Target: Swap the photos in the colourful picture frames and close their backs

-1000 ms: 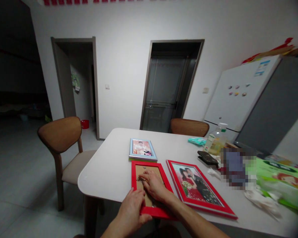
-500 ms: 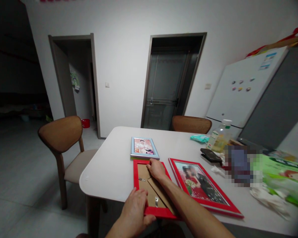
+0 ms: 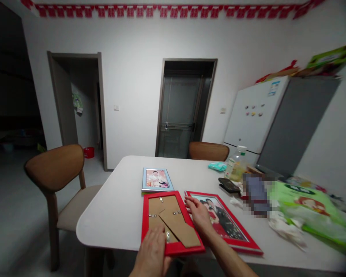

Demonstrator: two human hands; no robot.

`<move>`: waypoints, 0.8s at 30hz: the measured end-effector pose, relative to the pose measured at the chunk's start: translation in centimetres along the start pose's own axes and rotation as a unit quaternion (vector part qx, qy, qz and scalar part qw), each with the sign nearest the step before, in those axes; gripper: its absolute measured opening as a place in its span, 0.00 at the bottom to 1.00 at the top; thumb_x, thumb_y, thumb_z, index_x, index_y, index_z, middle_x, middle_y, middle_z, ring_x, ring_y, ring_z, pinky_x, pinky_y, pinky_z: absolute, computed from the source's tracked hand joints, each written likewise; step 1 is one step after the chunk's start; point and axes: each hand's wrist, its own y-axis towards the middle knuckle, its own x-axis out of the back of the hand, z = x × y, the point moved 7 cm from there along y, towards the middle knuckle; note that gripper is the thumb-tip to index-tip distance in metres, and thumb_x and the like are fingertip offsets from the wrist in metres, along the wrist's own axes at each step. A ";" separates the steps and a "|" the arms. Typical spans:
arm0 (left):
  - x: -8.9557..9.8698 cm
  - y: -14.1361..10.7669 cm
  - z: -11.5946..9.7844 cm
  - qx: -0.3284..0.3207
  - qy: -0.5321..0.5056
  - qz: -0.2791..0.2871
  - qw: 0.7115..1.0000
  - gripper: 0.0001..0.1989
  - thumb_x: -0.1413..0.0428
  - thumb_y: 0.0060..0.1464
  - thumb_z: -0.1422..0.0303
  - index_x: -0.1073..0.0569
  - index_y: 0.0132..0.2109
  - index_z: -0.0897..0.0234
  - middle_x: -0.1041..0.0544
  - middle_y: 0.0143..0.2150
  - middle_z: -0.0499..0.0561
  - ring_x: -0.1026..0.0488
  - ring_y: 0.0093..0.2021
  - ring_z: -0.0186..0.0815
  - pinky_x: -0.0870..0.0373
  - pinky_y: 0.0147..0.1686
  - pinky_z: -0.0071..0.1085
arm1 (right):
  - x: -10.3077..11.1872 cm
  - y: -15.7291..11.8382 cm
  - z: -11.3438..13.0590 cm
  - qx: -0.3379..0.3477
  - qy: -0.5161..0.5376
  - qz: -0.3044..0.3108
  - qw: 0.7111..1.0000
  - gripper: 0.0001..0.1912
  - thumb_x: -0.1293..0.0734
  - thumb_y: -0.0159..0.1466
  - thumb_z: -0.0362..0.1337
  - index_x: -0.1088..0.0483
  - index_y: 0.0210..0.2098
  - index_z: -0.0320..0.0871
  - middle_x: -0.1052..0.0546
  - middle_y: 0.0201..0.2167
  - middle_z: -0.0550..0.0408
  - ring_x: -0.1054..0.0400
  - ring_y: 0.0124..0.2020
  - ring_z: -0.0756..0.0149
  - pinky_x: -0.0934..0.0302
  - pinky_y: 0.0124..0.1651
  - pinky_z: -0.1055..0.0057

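A red picture frame (image 3: 144, 215) lies back side up, its brown backing board and flap stand facing me and small metal clips around it. My left hand (image 3: 154, 246) grips its near left corner, with the thumb side under the edge. My right hand (image 3: 200, 215) is just beyond the right side of that frame, fingers loosely stretched and apart, holding nothing. Beneath this hand and forearm, partly covered, is a larger red-framed photo (image 3: 227, 219) lying face up. A light blue photo frame (image 3: 157, 179) lies just past the far edge of the turned-over one.
On the white table (image 3: 115, 207) to the right are a black wallet-like item (image 3: 229, 185), a bottle (image 3: 235, 165), a teal packet (image 3: 217, 166), crumpled tissues (image 3: 286, 229) and a green bag (image 3: 305, 204). Wooden chairs (image 3: 56, 169) stand left and behind.
My right hand has left the far edge of the turned-over frame and moved right, uncovering the backing and flap. My left hand keeps its corner. The camera view has tilted up.
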 end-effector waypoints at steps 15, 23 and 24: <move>2.9 5.2 -6.0 0.043 -0.593 -0.171 0.786 0.27 0.46 0.44 0.71 0.46 0.52 0.62 0.32 0.49 0.55 0.34 0.48 0.38 0.38 0.47 0.35 | 3.8 -2.8 -0.8 -0.132 0.229 -0.013 0.964 0.21 0.38 0.51 0.36 0.36 0.45 0.45 0.24 0.28 0.57 0.30 0.29 0.65 0.37 0.32 0.70; -6.5 6.9 -6.7 0.098 -0.502 -0.035 0.858 0.22 0.52 0.40 0.80 0.34 0.47 0.67 0.28 0.46 0.54 0.31 0.45 0.36 0.36 0.45 0.27 | 17.3 3.9 -2.7 -0.038 -0.331 -0.033 0.942 0.24 0.43 0.53 0.37 0.38 0.48 0.35 0.24 0.35 0.50 0.30 0.35 0.62 0.39 0.37 0.71; -7.3 7.0 -6.6 0.107 -0.464 -0.029 0.879 0.23 0.52 0.41 0.81 0.35 0.47 0.67 0.28 0.46 0.54 0.31 0.45 0.35 0.37 0.44 0.26 | 17.7 4.3 -3.0 -0.029 -0.359 -0.036 0.932 0.24 0.43 0.52 0.37 0.37 0.47 0.36 0.25 0.36 0.50 0.31 0.36 0.61 0.40 0.39 0.70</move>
